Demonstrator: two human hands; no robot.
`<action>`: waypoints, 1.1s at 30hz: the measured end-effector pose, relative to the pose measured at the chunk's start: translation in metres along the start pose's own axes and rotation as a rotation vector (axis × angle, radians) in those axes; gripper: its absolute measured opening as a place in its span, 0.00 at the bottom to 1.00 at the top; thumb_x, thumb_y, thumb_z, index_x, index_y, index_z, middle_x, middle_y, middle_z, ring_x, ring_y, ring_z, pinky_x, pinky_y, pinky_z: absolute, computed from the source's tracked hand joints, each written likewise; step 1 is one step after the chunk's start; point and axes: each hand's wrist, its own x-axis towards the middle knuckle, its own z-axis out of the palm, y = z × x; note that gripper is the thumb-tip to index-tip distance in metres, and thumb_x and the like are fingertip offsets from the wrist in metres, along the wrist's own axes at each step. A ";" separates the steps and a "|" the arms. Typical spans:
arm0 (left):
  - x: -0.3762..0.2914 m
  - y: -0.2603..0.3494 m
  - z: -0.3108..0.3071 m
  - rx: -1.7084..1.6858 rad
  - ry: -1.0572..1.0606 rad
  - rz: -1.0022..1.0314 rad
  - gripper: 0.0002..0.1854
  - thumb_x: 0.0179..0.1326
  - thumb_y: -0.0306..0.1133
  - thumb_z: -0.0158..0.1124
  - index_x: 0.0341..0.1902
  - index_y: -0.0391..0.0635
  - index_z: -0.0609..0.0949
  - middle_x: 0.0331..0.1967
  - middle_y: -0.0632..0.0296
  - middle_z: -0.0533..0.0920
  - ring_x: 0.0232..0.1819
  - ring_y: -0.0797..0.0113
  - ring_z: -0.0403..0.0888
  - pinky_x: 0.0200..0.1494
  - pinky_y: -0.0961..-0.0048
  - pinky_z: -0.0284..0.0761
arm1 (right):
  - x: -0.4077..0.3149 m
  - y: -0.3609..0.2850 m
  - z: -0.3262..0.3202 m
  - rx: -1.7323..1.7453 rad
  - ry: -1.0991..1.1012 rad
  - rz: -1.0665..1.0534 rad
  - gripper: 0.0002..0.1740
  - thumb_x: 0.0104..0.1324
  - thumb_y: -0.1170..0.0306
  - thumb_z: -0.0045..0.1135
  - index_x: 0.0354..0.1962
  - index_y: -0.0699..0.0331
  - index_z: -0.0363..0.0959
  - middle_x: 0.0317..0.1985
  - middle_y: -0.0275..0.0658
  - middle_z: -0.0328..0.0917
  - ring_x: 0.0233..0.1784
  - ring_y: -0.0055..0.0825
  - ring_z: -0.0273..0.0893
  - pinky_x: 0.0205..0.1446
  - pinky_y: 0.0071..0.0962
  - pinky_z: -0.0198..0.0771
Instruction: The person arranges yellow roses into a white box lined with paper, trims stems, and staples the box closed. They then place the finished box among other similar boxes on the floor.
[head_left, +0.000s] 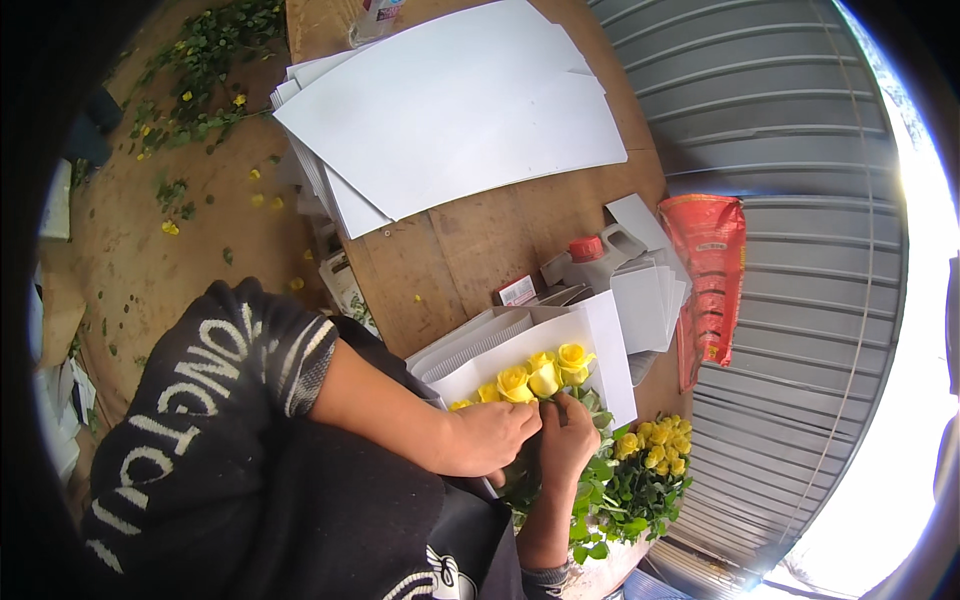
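Note:
A row of yellow roses (514, 384) lies on a white cardboard sheet (457, 381), heads lined up along it. My left hand (495, 435) is curled over the stems just below the heads, back to the camera, so its fingertips are partly hidden. Close beside it, my right hand (571, 431) pinches under a rose head (545, 375) with thumb and forefinger. Green leaves (596, 409) show past my right hand. Behind the sheet stands a roll of corrugated cardboard (480, 349).
White cardboard sheets (457, 112) are stacked on the wooden table (420, 255). Nearby stand a red-capped jug (592, 259), grey cards (645, 300), a small box (516, 291) and a red bag (705, 277). More yellow roses (660, 446) stand at right. Leaves (202, 90) litter the floor beside the table.

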 end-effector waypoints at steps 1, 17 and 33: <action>0.003 -0.001 0.002 0.009 0.000 0.004 0.29 0.49 0.51 0.56 0.39 0.32 0.78 0.54 0.44 0.67 0.45 0.63 0.70 0.43 0.76 0.71 | 0.000 0.001 0.000 0.019 -0.007 -0.014 0.06 0.52 0.69 0.57 0.30 0.59 0.75 0.27 0.39 0.75 0.29 0.37 0.75 0.32 0.31 0.70; 0.023 -0.022 -0.006 -0.189 -0.073 -0.084 0.15 0.48 0.27 0.52 0.36 0.28 0.78 0.51 0.30 0.68 0.27 0.60 0.81 0.28 0.71 0.78 | 0.024 -0.004 -0.022 -0.194 -0.114 0.037 0.07 0.55 0.73 0.54 0.33 0.63 0.76 0.31 0.42 0.77 0.32 0.39 0.75 0.36 0.34 0.68; 0.034 -0.026 -0.016 -0.146 -0.150 -0.018 0.10 0.52 0.31 0.52 0.32 0.36 0.75 0.53 0.37 0.67 0.28 0.63 0.79 0.28 0.74 0.76 | 0.021 0.009 -0.002 -0.208 -0.004 -0.151 0.08 0.49 0.73 0.51 0.30 0.62 0.71 0.26 0.36 0.70 0.32 0.33 0.71 0.31 0.30 0.69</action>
